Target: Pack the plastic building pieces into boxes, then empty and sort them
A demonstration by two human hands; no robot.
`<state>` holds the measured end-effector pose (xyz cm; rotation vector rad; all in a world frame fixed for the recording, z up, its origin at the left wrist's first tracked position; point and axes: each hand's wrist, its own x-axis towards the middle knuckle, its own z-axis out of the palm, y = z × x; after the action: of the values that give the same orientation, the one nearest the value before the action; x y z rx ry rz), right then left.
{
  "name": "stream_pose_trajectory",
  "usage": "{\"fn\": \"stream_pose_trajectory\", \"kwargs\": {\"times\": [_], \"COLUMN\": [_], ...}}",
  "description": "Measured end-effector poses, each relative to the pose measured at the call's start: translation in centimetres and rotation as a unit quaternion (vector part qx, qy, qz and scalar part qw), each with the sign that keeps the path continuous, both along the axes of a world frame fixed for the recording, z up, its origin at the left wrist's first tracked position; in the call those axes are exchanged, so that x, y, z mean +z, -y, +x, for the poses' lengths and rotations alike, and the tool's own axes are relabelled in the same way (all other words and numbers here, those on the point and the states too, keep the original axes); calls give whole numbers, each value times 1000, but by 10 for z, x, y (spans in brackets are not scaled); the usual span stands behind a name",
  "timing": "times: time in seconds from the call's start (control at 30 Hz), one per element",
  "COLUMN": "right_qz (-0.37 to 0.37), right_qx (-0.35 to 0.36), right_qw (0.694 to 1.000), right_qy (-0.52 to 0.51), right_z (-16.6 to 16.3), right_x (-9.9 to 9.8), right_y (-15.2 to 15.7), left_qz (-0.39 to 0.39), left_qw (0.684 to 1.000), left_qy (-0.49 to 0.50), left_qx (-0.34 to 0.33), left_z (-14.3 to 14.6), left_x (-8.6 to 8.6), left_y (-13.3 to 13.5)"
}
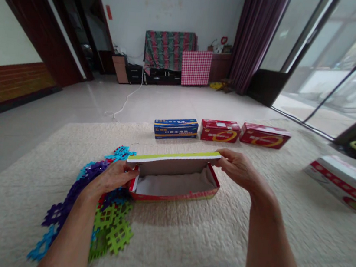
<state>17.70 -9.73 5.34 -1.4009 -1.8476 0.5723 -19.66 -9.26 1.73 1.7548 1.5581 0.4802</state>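
Observation:
An open red cardboard box (172, 196) lies on the cream rug in front of me, its lid (175, 156) with a yellow-green edge lifted toward the far side. My left hand (115, 177) grips the box's left end, fingers curled at the lid's corner. My right hand (239, 167) pinches the lid's right corner. The inside of the box looks pale and bare. A pile of flat plastic lattice pieces (106, 216) in purple, green and blue lies under my left forearm, just left of the box.
Beyond the box, a blue box (176, 129) and two red boxes (220, 131) (264, 136) stand in a row at the rug's (198, 250) far edge. A larger red-and-white box (345, 182) lies at right. Tiled floor, a white cable and glass doors lie beyond.

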Motion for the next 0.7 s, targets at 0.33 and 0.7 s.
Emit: {"fn": "stream_pose_trajectory", "kwargs": {"times": [0.33, 0.7], "right_qz": [4, 27], "right_qx": [-18, -91], "right_qw": [1000, 995], "right_qy": [4, 7], "right_z": [-1, -15], "right_x": [-2, 0], "right_y": [-2, -4], "left_qz": [27, 32], "left_qw": [1000, 999], "left_qy": [-1, -26], "left_qx": [8, -3], "left_z": [-2, -1], "left_x": [-3, 4], "left_y": [-1, 0]}}
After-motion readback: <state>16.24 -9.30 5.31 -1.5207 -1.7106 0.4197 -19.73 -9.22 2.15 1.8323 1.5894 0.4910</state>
